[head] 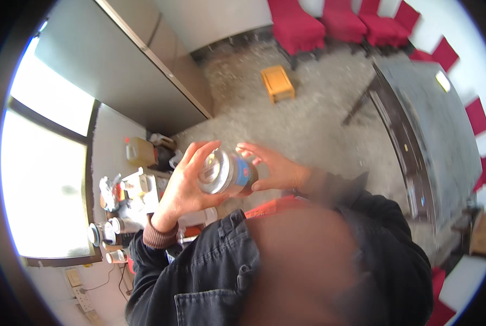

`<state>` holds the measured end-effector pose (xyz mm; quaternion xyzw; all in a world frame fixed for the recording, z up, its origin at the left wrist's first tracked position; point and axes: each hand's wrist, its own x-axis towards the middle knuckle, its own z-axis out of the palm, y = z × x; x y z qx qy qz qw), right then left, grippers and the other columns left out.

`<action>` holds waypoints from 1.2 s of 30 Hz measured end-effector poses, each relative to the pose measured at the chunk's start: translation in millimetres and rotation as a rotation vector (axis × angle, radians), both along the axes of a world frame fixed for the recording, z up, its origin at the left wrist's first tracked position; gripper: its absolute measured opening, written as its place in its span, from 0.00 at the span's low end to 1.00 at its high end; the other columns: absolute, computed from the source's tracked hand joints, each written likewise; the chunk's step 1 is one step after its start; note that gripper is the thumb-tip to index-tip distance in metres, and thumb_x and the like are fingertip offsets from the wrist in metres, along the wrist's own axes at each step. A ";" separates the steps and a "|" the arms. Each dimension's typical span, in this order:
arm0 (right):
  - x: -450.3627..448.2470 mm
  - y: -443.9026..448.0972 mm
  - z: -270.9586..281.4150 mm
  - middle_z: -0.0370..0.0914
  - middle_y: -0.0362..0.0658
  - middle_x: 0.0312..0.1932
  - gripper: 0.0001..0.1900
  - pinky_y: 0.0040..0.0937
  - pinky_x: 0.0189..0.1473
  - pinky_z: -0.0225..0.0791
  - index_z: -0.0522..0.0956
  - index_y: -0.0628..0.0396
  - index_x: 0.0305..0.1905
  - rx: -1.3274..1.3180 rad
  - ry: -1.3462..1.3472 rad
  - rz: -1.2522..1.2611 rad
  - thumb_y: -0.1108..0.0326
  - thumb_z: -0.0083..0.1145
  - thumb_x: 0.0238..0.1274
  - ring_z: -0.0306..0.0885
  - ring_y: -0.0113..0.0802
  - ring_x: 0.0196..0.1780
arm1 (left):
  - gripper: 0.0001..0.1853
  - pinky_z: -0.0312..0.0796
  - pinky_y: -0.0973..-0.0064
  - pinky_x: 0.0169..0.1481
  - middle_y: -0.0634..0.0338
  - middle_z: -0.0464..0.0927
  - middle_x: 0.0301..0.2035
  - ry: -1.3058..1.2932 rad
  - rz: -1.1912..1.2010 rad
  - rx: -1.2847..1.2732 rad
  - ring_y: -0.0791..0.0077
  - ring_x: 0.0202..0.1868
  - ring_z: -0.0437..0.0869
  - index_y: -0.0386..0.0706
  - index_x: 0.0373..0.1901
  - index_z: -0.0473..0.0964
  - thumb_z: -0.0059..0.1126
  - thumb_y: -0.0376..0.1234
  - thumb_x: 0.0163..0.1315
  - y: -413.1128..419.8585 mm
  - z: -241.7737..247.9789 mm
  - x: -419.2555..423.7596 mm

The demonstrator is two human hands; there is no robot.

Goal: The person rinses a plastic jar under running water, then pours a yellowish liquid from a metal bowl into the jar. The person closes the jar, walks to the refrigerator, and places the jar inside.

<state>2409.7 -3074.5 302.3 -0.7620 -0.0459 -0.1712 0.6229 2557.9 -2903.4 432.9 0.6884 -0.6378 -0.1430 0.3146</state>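
A clear jar with a blue label (243, 172) is held up before my chest, tilted so that its see-through lid (213, 174) points to the left. My left hand (188, 179) grips it at the lid end, fingers over the far side and thumb along the near side. Around the opposite end, my right hand (277, 165) is curved with fingers and thumb spread. A gap shows between its palm and the jar; whether the thumb tip touches the base cannot be told. The contents look brownish at the base end and are blurred.
Left of me, a cluttered surface holds several jars, one of them a lidded jar (123, 225). Behind it stands a plastic jug of yellowish liquid (140, 151). A small wooden stool (278, 81) is on the floor ahead. A dark-framed table (438, 134) stands right, near red-covered chairs (298, 28).
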 end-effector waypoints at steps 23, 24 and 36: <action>830.8 -243.6 91.9 0.69 0.60 0.52 0.42 0.46 0.57 0.64 0.63 0.63 0.57 -0.440 -0.440 -0.558 0.55 0.71 0.35 0.68 0.56 0.56 | 0.44 0.67 0.69 0.58 0.52 0.72 0.46 0.234 0.815 -0.188 0.64 0.50 0.75 0.40 0.59 0.66 0.67 0.39 0.31 -79.0 87.3 517.5; 849.1 -242.9 95.2 0.68 0.59 0.53 0.45 0.47 0.58 0.63 0.61 0.61 0.59 -0.466 -0.498 -0.605 0.54 0.72 0.34 0.66 0.56 0.58 | 0.44 0.66 0.71 0.58 0.53 0.73 0.44 0.236 0.846 -0.187 0.65 0.49 0.75 0.40 0.58 0.66 0.67 0.40 0.31 -83.1 90.1 535.1; 886.2 -236.7 110.5 0.58 0.64 0.58 0.44 0.54 0.61 0.55 0.54 0.70 0.63 -0.534 -0.652 -0.701 0.71 0.62 0.36 0.58 0.63 0.59 | 0.41 0.70 0.66 0.55 0.49 0.73 0.44 0.085 1.006 -0.146 0.57 0.48 0.76 0.39 0.58 0.67 0.65 0.40 0.34 -161.5 140.8 646.7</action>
